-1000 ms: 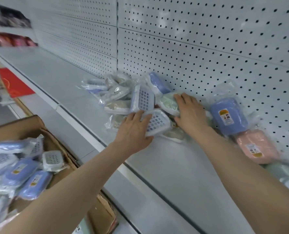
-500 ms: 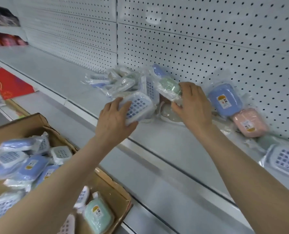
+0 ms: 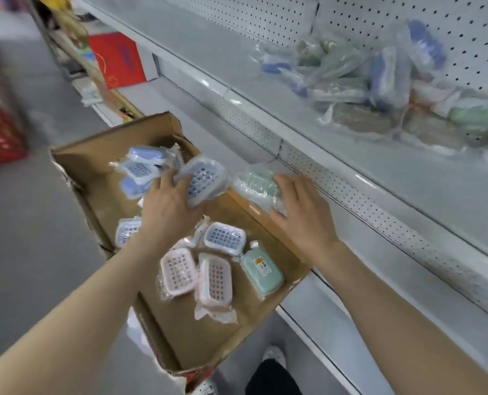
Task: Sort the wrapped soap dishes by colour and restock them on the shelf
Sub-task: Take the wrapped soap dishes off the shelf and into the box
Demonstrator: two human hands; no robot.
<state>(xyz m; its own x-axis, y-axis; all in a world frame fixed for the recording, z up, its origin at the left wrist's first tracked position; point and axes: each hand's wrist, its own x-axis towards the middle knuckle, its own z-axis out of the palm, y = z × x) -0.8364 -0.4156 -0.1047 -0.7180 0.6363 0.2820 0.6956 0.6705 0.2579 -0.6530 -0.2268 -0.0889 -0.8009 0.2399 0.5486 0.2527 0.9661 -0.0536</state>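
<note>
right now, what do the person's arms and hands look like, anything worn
The left hand and right hand are bare: no gloves, rings or watch in view. Both forearms are bare too, no sleeve showing up to the picture's edge.

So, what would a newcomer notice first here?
The left hand grips a blue plastic-wrapped soap dish and the right hand a pale green wrapped soap dish, both at an open brown cardboard box. A heap of wrapped dishes lies on the grey metal shelf above.
</note>
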